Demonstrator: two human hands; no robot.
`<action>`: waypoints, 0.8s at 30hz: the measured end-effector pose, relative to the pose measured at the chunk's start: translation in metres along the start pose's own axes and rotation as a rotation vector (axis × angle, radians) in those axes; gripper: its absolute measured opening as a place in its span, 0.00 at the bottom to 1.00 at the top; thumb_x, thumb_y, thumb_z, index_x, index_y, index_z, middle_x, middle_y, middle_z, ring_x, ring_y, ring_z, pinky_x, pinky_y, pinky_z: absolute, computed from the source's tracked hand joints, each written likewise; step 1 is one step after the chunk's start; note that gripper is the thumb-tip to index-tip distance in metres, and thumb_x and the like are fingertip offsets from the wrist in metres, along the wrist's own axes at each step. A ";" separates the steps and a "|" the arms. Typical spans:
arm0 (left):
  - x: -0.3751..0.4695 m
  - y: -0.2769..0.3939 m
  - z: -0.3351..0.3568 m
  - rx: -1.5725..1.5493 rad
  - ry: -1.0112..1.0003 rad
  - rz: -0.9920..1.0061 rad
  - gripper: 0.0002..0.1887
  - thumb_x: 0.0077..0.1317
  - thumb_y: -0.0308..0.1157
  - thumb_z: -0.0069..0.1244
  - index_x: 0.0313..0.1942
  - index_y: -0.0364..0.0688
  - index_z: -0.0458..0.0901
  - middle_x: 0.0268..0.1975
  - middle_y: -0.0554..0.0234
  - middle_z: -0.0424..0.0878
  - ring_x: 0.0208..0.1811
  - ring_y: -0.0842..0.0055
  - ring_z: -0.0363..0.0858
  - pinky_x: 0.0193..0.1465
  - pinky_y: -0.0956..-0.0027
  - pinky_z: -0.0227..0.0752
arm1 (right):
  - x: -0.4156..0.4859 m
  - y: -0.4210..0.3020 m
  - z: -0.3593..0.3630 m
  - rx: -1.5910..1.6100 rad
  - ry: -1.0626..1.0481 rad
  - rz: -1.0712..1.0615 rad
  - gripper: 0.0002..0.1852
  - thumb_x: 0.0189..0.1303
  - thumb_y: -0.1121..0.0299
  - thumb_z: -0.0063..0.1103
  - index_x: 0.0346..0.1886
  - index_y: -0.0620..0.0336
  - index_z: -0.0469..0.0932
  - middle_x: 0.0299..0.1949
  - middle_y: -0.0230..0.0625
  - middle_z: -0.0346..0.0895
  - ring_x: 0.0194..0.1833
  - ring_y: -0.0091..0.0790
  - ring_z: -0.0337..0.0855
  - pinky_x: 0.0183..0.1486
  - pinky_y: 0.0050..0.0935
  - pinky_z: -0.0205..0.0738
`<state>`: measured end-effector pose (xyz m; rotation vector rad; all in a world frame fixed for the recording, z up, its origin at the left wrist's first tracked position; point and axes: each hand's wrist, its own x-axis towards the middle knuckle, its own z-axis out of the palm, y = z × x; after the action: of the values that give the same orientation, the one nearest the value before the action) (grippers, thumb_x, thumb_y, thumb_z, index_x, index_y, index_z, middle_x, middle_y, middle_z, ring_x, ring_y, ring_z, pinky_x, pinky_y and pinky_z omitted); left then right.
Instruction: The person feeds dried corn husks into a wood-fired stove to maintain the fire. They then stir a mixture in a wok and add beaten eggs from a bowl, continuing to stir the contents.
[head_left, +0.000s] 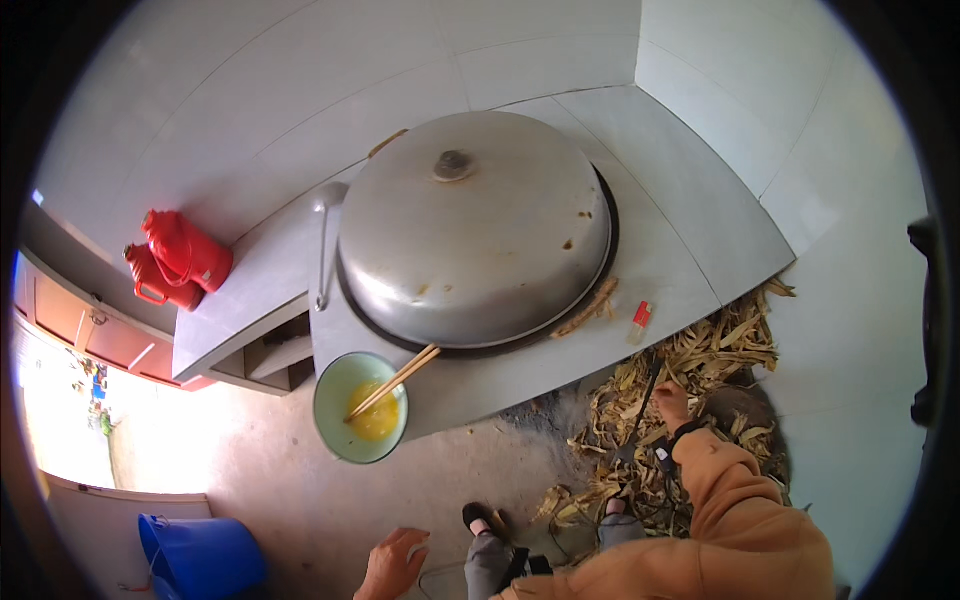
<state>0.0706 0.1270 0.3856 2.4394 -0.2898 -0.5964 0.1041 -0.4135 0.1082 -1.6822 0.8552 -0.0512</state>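
Note:
My left hand (395, 562) is at the bottom, over the floor, with its fingers apart and nothing in them. My right hand (673, 403) is low at the right, its fingers partly curled over dry corn husks (724, 341); a thin dark rod (648, 401) runs just left of it, and whether they touch is unclear. Above, a large domed metal lid (480, 240) covers the round pan set in the tiled stove top. At the stove's near left corner, a green bowl (330, 409) holds beaten egg (375, 416), with a pair of wooden chopsticks (397, 381) resting in it.
A red and clear lighter (640, 322) and a corncob-like piece (589, 309) lie on the stove top (517, 375). A metal ladle (323, 247) is left of the lid. Red jugs (187, 251) stand farther left; a blue bucket (217, 555) is at lower left. Husks litter the floor by my feet.

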 end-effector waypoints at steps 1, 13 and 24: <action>-0.008 -0.009 -0.010 -0.011 -0.015 -0.016 0.12 0.56 0.27 0.53 0.42 0.42 0.80 0.41 0.58 0.80 0.42 0.62 0.80 0.45 0.62 0.73 | -0.023 -0.023 -0.006 -0.023 -0.046 0.014 0.05 0.61 0.73 0.56 0.37 0.64 0.75 0.25 0.38 0.73 0.23 0.30 0.72 0.27 0.35 0.69; -0.190 -0.124 -0.110 -0.081 0.446 -0.220 0.13 0.60 0.29 0.50 0.46 0.39 0.77 0.41 0.54 0.78 0.41 0.61 0.79 0.44 0.61 0.73 | -0.278 -0.192 0.196 -0.559 -1.167 0.029 0.07 0.59 0.71 0.57 0.39 0.61 0.75 0.29 0.34 0.78 0.32 0.26 0.79 0.33 0.27 0.73; -0.383 -0.053 -0.013 -0.238 0.791 -0.898 0.13 0.59 0.31 0.51 0.45 0.41 0.78 0.43 0.56 0.79 0.43 0.60 0.78 0.44 0.62 0.73 | -0.454 -0.250 0.375 -0.798 -1.980 -0.448 0.08 0.57 0.72 0.59 0.37 0.66 0.77 0.31 0.33 0.79 0.34 0.24 0.78 0.39 0.25 0.73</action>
<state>-0.2550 0.3054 0.4963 2.2602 1.1588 0.0476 0.0722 0.1605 0.3882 -1.5920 -1.1187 1.5265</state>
